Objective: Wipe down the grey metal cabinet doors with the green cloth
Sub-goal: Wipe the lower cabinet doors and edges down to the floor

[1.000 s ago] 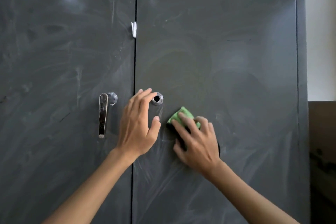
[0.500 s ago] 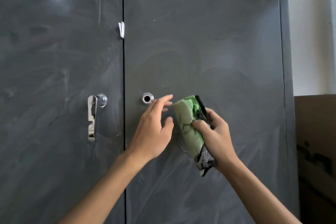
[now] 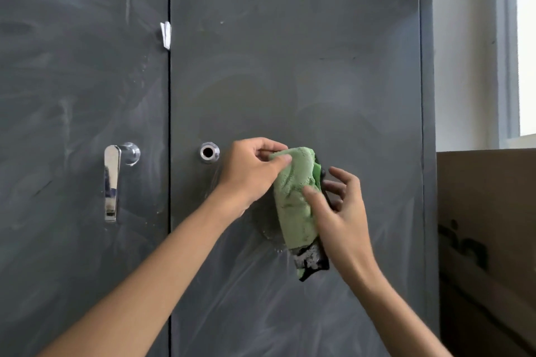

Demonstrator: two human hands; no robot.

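Note:
The green cloth (image 3: 295, 200), folded long with a dark stained lower end, hangs just in front of the right grey cabinet door (image 3: 319, 66). My left hand (image 3: 249, 171) pinches its top edge between thumb and fingers. My right hand (image 3: 339, 211) holds its middle, thumb across the front and fingers spread behind. The left door (image 3: 72, 81) shows pale wipe streaks. A wet patch lies on the right door behind the cloth.
A chrome lever handle (image 3: 113, 180) sits on the left door and a round chrome lock hole (image 3: 209, 152) on the right door. A scrap of white paper (image 3: 166, 34) sticks out of the seam. A cardboard box (image 3: 487, 240) stands right of the cabinet under a window.
My right hand lifted the cloth off the door and turned it upright. My left hand moved right from the lock and took hold of the cloth's top.

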